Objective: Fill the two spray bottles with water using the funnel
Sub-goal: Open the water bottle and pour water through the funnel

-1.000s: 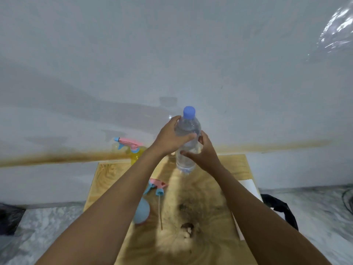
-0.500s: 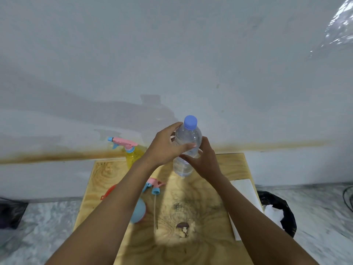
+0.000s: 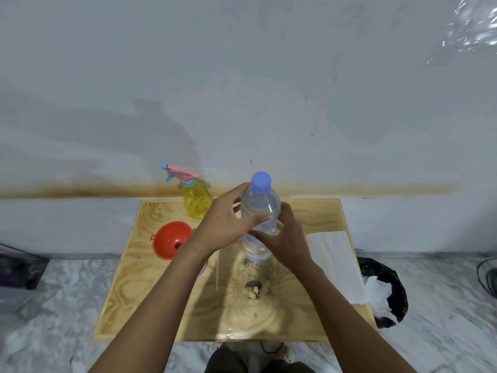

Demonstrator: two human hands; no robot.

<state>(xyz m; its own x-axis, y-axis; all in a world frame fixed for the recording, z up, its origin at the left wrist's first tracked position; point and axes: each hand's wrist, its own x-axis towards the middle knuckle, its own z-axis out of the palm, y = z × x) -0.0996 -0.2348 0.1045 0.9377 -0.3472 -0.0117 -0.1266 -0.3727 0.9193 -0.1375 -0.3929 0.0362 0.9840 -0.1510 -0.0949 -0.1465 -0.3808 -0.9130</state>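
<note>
Clear plastic water bottle (image 3: 259, 211) sits upright near table centre, both hands on it: left hand (image 3: 224, 224) wraps the upper body from the left with the thumb across the front, right hand (image 3: 286, 239) cups the mid-section from the right. Blue cap (image 3: 261, 180) on, not yet touched. Bottle looks nearly full, so likely heavy and thin-walled; squeezing once the cap is off would push water out, so hold low on the body with light pressure and steady near the neck. Wet plastic may be slippery. Just left of the left wrist, orange funnel (image 3: 170, 239) lies on the wooden table (image 3: 309, 305), not seated in any bottle. Yellow spray bottle (image 3: 195, 204) stands behind at the back edge, pink-and-blue trigger head on. Second spray bottle mostly hidden under the left forearm; cannot tell its state. White cloth (image 3: 336, 262) at the right edge, black bin (image 3: 390, 289) beyond on the floor.
</note>
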